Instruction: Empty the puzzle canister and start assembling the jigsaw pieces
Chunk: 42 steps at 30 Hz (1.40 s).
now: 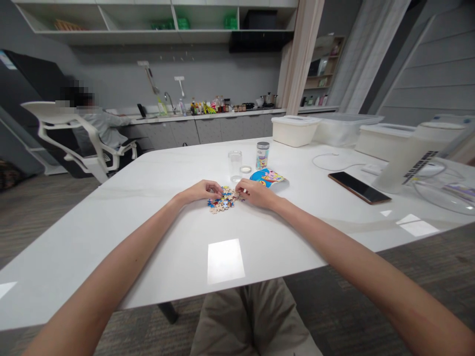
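A small heap of jigsaw puzzle pieces (pixel 223 203), some with coloured sides and some showing bare wood, lies on the white table (pixel 178 237). My left hand (pixel 201 192) rests at the heap's left edge, its fingers curled in against the pieces. On the opposite side, my right hand (pixel 257 193) has its fingertips bent together over the heap's right edge. Whatever is between the fingers of either hand is too small to make out. Just behind the heap stands a clear jar (pixel 235 167), with a round lid (pixel 245 169) lying beside it.
A colourful printed sheet (pixel 266 178) lies behind my right hand, near a printed canister (pixel 262 156). To the right are a phone (pixel 359 187), a large white bottle (pixel 411 158), cables and white storage boxes (pixel 295 131). Another person (pixel 100 126) sits at the far left.
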Each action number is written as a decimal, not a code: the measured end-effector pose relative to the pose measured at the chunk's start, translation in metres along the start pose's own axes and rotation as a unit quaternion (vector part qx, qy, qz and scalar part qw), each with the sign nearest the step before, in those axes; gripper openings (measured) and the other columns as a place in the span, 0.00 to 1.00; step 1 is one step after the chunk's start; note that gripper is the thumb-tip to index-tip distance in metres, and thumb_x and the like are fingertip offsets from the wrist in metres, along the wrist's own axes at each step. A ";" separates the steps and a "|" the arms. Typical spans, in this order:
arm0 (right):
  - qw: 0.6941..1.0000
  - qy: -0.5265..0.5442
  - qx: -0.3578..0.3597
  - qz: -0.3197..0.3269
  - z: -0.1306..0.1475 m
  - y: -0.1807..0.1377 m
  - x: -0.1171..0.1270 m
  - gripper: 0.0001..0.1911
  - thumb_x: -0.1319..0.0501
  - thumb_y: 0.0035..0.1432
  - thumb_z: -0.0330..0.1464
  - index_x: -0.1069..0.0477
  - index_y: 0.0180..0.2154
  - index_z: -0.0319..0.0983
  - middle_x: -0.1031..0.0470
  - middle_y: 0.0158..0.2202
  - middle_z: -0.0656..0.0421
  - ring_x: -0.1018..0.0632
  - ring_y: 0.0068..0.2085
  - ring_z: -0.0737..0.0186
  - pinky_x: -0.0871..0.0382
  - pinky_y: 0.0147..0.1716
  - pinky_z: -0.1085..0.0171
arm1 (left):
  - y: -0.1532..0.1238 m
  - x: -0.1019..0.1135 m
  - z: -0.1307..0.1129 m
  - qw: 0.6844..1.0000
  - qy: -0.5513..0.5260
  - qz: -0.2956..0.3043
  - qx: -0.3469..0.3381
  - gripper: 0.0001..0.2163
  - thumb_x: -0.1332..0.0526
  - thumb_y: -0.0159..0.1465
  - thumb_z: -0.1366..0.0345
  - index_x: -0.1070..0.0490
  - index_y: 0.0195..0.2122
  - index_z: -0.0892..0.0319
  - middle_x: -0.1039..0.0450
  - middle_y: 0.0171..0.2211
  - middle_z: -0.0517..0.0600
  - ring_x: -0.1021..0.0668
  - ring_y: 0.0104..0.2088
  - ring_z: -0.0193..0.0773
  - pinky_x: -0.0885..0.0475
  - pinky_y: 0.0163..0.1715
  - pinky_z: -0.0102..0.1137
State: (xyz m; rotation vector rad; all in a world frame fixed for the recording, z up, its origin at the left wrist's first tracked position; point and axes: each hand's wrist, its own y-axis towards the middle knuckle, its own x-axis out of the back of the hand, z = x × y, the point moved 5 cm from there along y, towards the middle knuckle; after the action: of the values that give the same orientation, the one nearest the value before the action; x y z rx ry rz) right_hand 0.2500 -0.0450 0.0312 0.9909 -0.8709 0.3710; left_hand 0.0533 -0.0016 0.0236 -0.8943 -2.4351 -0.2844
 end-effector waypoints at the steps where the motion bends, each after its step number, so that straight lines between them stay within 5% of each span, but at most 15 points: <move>1: 1.000 0.001 0.001 0.004 0.000 0.000 0.000 0.08 0.45 0.58 0.22 0.32 0.36 0.38 0.28 0.35 0.57 0.28 0.35 0.63 0.36 0.36 0.66 | 0.000 0.000 0.000 1.000 -0.004 -0.007 0.002 0.16 0.30 0.52 0.56 0.24 0.36 0.61 0.22 0.32 0.50 0.23 0.33 0.35 0.30 0.35 0.29; 11: 1.000 -0.025 -0.012 0.013 0.003 -0.001 0.001 0.07 0.42 0.56 0.21 0.31 0.32 0.38 0.28 0.35 0.58 0.28 0.34 0.65 0.37 0.34 0.68 | 0.002 -0.002 0.000 0.998 -0.044 -0.040 0.026 0.17 0.31 0.52 0.52 0.25 0.34 0.61 0.21 0.33 0.51 0.23 0.34 0.37 0.30 0.37 0.30; 23: 0.999 -0.036 0.003 -0.013 0.006 -0.001 0.005 0.07 0.43 0.57 0.21 0.32 0.34 0.39 0.27 0.38 0.56 0.26 0.39 0.61 0.35 0.39 0.65 | 0.001 0.002 0.001 0.996 -0.085 -0.016 -0.004 0.11 0.36 0.50 0.67 0.25 0.36 0.61 0.22 0.33 0.51 0.23 0.35 0.37 0.31 0.39 0.31; 42: 0.998 -0.055 -0.011 0.007 0.006 -0.002 0.003 0.09 0.45 0.57 0.21 0.31 0.37 0.38 0.30 0.39 0.54 0.28 0.38 0.61 0.35 0.37 0.64 | 0.001 0.001 0.001 0.998 -0.066 -0.022 0.002 0.14 0.31 0.52 0.59 0.25 0.35 0.62 0.22 0.32 0.51 0.23 0.34 0.36 0.31 0.37 0.30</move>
State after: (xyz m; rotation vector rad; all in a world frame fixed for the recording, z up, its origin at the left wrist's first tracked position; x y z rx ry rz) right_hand 0.2503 -0.0511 0.0344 0.9923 -0.9794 0.3196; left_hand 0.0527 -0.0003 0.0227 -0.8841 -2.5783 -0.2424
